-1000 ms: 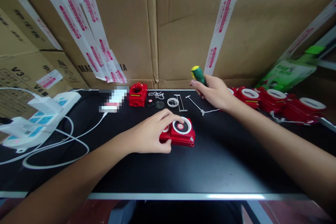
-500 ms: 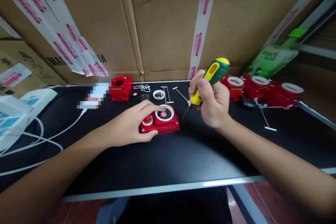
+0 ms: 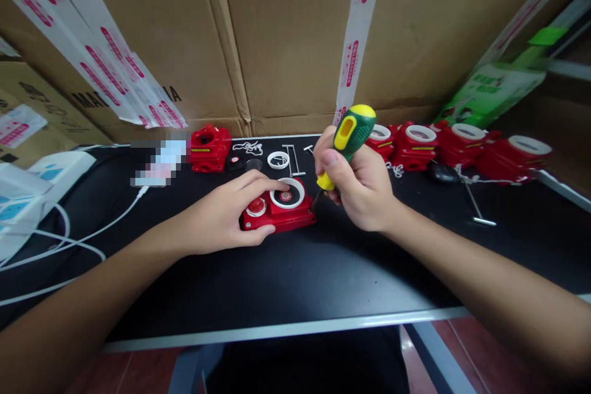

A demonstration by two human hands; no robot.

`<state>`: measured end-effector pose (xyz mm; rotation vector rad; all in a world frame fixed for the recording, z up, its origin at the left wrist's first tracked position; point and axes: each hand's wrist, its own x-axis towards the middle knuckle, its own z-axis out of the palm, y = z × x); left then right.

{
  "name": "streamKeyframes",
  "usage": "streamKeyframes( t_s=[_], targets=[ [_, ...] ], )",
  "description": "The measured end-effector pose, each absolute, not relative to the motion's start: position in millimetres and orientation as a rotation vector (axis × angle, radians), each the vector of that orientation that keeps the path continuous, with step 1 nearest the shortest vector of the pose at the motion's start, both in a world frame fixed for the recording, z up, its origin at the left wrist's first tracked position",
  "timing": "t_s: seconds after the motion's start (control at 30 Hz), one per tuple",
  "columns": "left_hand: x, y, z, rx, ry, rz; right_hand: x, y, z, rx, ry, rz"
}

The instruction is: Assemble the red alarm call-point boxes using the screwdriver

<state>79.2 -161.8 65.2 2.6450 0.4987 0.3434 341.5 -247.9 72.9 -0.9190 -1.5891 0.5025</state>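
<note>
A red housing (image 3: 286,221) with a white ring (image 3: 301,197) and a round red button (image 3: 255,207) lies on the black table. My left hand (image 3: 235,209) grips its left side, the thumb along the front and a finger at the ring. My right hand (image 3: 357,181) is closed around a green and yellow screwdriver (image 3: 353,132). The handle leans up and to the right, and the blade points down at the housing's right corner, where a screw sits. Whether the tip is seated in the screw I cannot tell.
Behind the housing lie a loose white ring (image 3: 278,160), metal T-shaped rods (image 3: 298,163), white cord (image 3: 247,148) and another red housing (image 3: 210,149). Several red housings (image 3: 418,146) line the back right. A power strip (image 3: 37,197) with white cables and a phone (image 3: 159,166) occupy the left.
My right hand has moved left with the screwdriver, bringing its tip from beside the housing to the right corner. My left hand keeps its grip. The view has shifted slightly.
</note>
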Motion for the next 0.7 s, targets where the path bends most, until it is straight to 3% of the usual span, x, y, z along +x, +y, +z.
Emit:
streamKeyframes(
  t_s=[0.7],
  targets=[
    [79.2,-164.7,68.4,2.65,0.512,0.333,333.6,-235.3,65.1,-1.147,-1.089,0.74]
  ],
)
